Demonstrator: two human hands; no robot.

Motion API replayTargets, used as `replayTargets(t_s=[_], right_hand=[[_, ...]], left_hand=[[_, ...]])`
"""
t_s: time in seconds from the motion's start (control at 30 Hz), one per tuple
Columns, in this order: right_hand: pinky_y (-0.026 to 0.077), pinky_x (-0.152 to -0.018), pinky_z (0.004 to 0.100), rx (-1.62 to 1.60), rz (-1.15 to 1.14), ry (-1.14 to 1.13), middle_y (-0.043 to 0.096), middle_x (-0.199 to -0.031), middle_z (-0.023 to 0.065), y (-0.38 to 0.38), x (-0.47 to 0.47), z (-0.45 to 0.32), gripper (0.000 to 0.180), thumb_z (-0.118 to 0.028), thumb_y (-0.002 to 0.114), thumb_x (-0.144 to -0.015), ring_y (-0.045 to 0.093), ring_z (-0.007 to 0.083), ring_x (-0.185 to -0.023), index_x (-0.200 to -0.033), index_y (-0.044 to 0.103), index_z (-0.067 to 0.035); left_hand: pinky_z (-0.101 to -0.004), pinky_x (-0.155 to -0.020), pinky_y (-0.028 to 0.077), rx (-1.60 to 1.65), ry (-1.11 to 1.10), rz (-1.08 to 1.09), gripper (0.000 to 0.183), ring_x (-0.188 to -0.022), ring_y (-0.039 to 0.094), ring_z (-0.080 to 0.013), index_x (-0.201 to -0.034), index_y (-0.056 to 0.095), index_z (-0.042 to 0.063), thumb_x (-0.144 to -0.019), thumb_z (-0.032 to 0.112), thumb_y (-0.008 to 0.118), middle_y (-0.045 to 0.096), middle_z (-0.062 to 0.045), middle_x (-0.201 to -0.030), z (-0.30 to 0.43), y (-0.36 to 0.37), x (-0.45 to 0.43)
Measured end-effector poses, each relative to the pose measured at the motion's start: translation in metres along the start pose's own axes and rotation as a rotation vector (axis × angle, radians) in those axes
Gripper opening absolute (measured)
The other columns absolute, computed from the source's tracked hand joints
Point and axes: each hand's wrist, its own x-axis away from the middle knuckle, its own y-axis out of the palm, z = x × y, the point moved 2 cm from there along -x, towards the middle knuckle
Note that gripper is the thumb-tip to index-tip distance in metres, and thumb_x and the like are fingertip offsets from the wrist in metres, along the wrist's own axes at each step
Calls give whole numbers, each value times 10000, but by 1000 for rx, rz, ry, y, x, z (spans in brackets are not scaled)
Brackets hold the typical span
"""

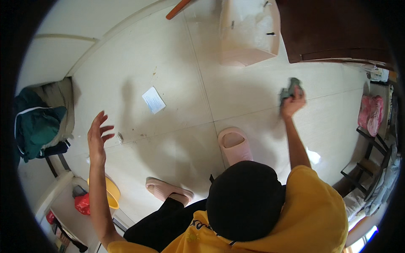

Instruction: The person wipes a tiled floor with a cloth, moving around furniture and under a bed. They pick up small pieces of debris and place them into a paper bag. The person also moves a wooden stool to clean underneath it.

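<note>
My right hand [293, 102] holds a crumpled grey-green cloth [295, 83] over the tiled floor [253, 85]; both are blurred. Out to the left, my left hand [98, 137] is empty, its fingers apart, apparently above the floor. Close to its fingertips lies a small clump of debris [120, 138]. A white paper or card [153, 100] bearing writing rests on the tiles between my hands, farther forward. Dark specks and a yellowish smear [154, 71] mark the floor around it.
Pink slippers [239, 148] are on my feet. Ahead stand a pale pink bin [248, 57] with a plastic liner and a dark brown wooden cabinet [332, 31]. Dark green clothing [41, 126] is heaped at left, above a yellow basin [113, 193]. A black rack [368, 158] stands right.
</note>
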Motion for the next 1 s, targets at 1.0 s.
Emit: replayTargets(t_s=[1.0], right_hand=[[389, -970, 405, 194, -271, 44, 440, -1301, 144, 170, -4, -333, 589, -136, 510, -673, 499, 369, -1086, -1257, 542, -210]], left_hand=[[-257, -698, 462, 984, -63, 367, 430, -832, 551, -128, -1199, 534, -2, -948, 312, 382, 591, -115, -1102, -274, -116, 70]])
